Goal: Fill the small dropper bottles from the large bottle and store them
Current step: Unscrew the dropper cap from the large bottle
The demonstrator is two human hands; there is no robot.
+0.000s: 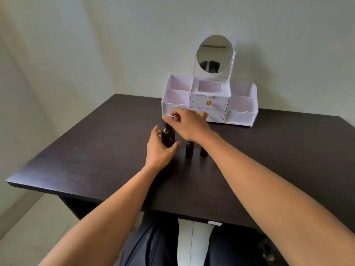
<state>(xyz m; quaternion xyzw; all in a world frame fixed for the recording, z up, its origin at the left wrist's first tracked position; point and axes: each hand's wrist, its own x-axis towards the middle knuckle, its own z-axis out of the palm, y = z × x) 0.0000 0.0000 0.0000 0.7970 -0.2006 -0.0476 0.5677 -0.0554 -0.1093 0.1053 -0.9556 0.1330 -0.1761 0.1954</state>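
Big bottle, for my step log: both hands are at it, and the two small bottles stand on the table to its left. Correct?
No. The head view shows the two small bottles on the table to the right of the big bottle, not its left. The left hand and right hand are both at it.

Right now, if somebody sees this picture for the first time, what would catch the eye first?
Two bare arms meet at mid-table: the left hand curves round the dark large bottle while the right hand is at its cap. Behind them, at the far edge of the dark table, stands a pale organizer with a round mirror.
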